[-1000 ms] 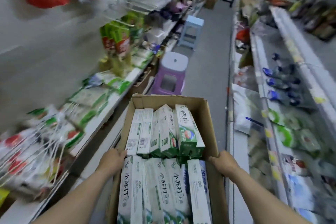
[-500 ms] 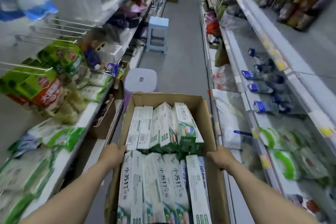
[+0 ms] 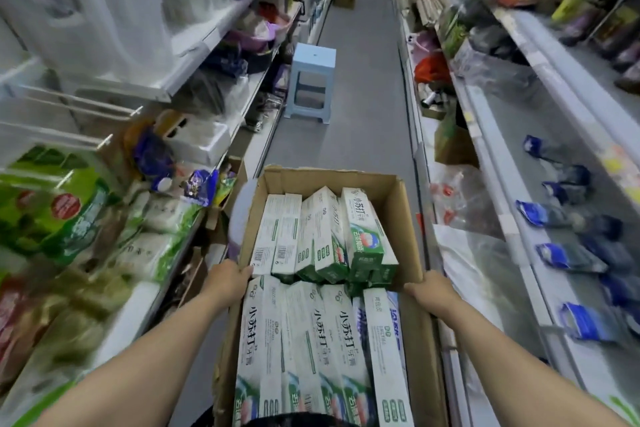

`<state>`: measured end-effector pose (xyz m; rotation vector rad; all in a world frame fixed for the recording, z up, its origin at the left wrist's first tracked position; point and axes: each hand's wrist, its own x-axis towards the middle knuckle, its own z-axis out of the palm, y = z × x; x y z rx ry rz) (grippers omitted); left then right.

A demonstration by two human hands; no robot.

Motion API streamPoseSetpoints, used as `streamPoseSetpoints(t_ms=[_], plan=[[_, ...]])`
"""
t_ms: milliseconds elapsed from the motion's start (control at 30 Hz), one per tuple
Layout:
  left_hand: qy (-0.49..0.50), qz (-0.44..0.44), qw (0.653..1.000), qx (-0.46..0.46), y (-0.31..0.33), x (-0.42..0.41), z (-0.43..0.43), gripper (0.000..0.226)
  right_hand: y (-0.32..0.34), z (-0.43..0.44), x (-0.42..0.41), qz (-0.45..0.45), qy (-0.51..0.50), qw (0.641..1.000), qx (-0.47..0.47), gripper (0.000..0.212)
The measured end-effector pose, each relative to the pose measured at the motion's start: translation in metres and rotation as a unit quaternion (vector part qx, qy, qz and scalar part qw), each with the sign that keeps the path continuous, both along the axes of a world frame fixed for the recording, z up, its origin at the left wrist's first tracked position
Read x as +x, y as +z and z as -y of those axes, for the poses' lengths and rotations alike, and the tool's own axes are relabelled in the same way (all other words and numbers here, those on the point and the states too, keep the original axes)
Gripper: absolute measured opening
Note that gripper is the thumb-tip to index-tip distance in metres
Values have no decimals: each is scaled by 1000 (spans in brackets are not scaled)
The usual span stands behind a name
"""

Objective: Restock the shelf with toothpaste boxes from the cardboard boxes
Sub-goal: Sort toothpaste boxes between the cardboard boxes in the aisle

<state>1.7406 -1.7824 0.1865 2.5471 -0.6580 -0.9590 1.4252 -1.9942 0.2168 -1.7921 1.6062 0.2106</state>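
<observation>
An open cardboard box [image 3: 391, 184] is carried in front of me down a shop aisle. It is packed with several white and green toothpaste boxes [image 3: 325, 232], a far row tilted up and a near row lying flat. My left hand [image 3: 227, 279] grips the box's left wall, fingers curled over the rim. My right hand [image 3: 427, 293] grips the right wall the same way. Both forearms reach in from the bottom corners.
Stocked shelves line both sides: green and white packs [image 3: 52, 211] on the left, blue packets [image 3: 557, 256] on the right shelf [image 3: 512, 184]. A light blue stool [image 3: 311, 80] stands in the aisle ahead, and a purple stool [image 3: 239, 215] sits just under the box's left side.
I have moved forward along the aisle with the box. The purple stool has slid under the box's left edge and the blue stool is closer. Both hands keep the same grip.
</observation>
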Motion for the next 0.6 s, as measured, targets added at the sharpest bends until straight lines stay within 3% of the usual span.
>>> streamPoseSetpoints(t_ms=[300, 600], plan=[[-63, 51, 997, -17, 0, 194, 228, 40, -34, 169, 175, 31, -113, 993, 32, 29], [-50, 63, 996, 46, -54, 312, 321, 42, -100, 259, 291, 11, -139, 988, 71, 35]])
